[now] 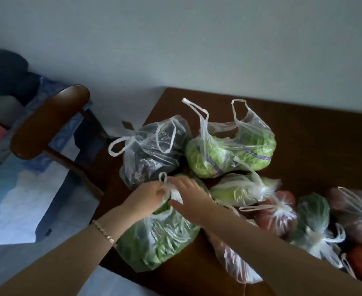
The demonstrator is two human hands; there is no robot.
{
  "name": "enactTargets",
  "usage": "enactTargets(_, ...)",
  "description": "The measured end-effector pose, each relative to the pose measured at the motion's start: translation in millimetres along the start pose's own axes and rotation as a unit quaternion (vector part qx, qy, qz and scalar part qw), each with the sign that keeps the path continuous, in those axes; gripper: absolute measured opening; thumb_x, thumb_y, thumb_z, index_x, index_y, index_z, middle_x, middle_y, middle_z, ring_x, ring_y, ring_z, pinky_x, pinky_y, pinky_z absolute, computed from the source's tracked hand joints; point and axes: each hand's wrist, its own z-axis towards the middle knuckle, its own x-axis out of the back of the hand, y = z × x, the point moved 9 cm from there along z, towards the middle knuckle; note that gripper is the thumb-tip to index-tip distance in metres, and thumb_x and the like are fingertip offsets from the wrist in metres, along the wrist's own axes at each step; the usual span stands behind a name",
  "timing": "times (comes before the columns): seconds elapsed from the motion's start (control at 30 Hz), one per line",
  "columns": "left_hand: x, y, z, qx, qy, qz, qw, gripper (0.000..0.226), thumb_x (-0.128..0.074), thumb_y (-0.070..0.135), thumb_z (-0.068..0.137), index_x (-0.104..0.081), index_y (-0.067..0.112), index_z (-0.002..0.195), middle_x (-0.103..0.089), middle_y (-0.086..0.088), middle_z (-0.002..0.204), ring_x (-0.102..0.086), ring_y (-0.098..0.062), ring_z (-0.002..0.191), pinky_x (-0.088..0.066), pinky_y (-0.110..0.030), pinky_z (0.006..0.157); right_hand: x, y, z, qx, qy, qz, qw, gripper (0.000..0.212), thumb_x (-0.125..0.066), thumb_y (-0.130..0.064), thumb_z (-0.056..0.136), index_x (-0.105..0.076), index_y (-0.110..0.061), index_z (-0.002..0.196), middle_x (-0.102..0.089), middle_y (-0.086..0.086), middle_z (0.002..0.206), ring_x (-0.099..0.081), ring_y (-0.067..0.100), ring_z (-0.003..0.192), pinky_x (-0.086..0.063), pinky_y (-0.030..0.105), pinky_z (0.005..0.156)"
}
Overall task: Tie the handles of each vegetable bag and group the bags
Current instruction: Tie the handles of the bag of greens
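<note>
1. In hand: the leafy-green bag (158,238) lies at the near left corner of the counter (304,135); the left hand (148,197) pinches one of its handles (163,178); the right hand (188,195) is closed on the other; the knot looks half made.
2. Done: four knotted bags lie bunched to the right (pale green bag (240,189), red bag (278,212), dark green bag (312,212), purplish bag (355,212)).
3. Left: the dark bag (152,152) and the cabbage bag (231,152) sit farther back, handles loose; both need tying, then joining the rest.
</note>
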Motion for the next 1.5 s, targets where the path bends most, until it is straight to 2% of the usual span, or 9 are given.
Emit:
enactTargets(0.13,21.9,-0.1,22.5,-0.055,-0.033,-0.096,0.993,0.031,-0.051,0.023,0.09,-0.052,0.004,0.065,-0.045,-0.004,0.06,-0.044,-0.016,0.056,-0.036,-0.035,0.059,7.4,0.4,29.8,-0.06,0.069,0.057,0.994,0.024,-0.036,-0.029,0.097,-0.051,-0.013,0.106,-0.056,0.01,0.115,-0.05,0.027,0.112,-0.036,0.032,0.09)
enactTargets(0.3,43.3,14.5,38.5,-0.156,-0.085,-0.069,0.982,0.035,-0.06,0.031,0.084,-0.049,0.014,0.055,-0.046,0.002,0.053,-0.044,-0.011,0.052,-0.034,-0.025,0.055,32.7,1.6,16.9,-0.103,0.199,0.155,0.962,0.032,-0.042,-0.027,0.095,-0.04,-0.028,0.063,-0.048,-0.008,0.065,-0.048,0.015,0.067,-0.034,0.031,0.064)
enactTargets(0.47,75.6,18.3,48.9,-0.237,-0.017,-0.017,0.971,0.033,-0.06,0.02,0.086,-0.044,0.022,0.058,-0.043,0.005,0.06,-0.043,-0.013,0.059,-0.031,-0.023,0.055,26.9,39.3,-29.1,-0.313,0.338,0.274,0.844,0.037,-0.036,-0.027,0.095,-0.05,-0.011,0.065,-0.051,0.0,0.06,-0.047,0.019,0.059,-0.037,0.033,0.056)
enactTargets(0.6,85.9,-18.4,61.3,-0.113,0.043,-0.124,0.985,0.028,-0.042,0.021,0.096,-0.067,0.009,0.097,-0.064,-0.007,0.087,-0.055,-0.016,0.074,-0.038,-0.016,0.057,7.2,60.4,-46.9,-0.411,0.343,0.397,0.746,0.038,-0.035,-0.018,0.093,-0.047,-0.009,0.059,-0.05,0.008,0.058,-0.045,0.022,0.054,-0.032,0.029,0.051)
enactTargets(0.73,50.5,-44.7,56.7,0.056,-0.035,-0.345,0.936,0.033,-0.033,0.033,0.098,-0.05,0.014,0.077,-0.061,0.005,0.054,-0.058,-0.021,0.067,-0.042,-0.032,0.068,24.6,38.5,-29.6,-0.301,0.355,0.435,0.771,0.024,-0.043,-0.019,0.091,-0.059,-0.005,0.08,-0.061,0.007,0.076,-0.055,0.019,0.069,-0.041,0.028,0.06)
enactTargets(0.83,38.6,-26.0,41.0,0.058,-0.07,-0.484,0.87,0.042,-0.033,0.038,0.098,-0.044,0.014,0.066,-0.033,0.009,0.036,-0.031,-0.007,0.033,-0.033,-0.022,0.042,46.9,16.1,-20.5,-0.206,0.37,0.437,0.794,0.036,-0.035,-0.014,0.093,-0.058,0.007,0.074,-0.062,0.007,0.072,-0.058,0.012,0.07,-0.044,0.02,0.068)
enactTargets(1.0,21.1,11.0,15.3,-0.007,-0.116,-0.474,0.873,0.039,-0.028,0.016,0.095,-0.063,0.007,0.08,-0.038,0.007,0.049,-0.025,-0.006,0.041,-0.021,-0.014,0.035,33.0,16.0,-11.9,-0.186,0.358,0.538,0.74,0.031,-0.032,-0.019,0.097,-0.039,-0.01,0.068,-0.04,0.006,0.059,-0.043,0.019,0.054,-0.049,0.042,0.064)
enactTargets(1.17,4.1,10.9,5.6,-0.04,-0.074,-0.425,0.901,0.017,-0.052,0.012,0.092,-0.066,0.014,0.082,-0.044,0.0,0.06,-0.042,-0.011,0.055,-0.037,-0.019,0.05,1.3,19.6,-10.6,-0.332,0.223,0.413,0.818,0.034,-0.029,-0.01,0.094,-0.047,-0.012,0.065,-0.046,0.003,0.055,-0.043,0.014,0.04,-0.035,0.02,0.036)
enactTargets(1.5,-26.5,-11.0,7.4,0.17,-0.118,-0.483,0.851,0.018,-0.053,0.007,0.09,-0.05,-0.003,0.076,-0.048,-0.01,0.045,-0.046,-0.018,0.037,-0.037,-0.022,0.04,-4.5,-10.8,-15.4,-0.168,0.177,0.438,0.865,0.046,-0.039,-0.031,0.097,-0.06,-0.013,0.06,-0.06,-0.007,0.056,-0.046,-0.002,0.041,-0.036,0.009,0.05)
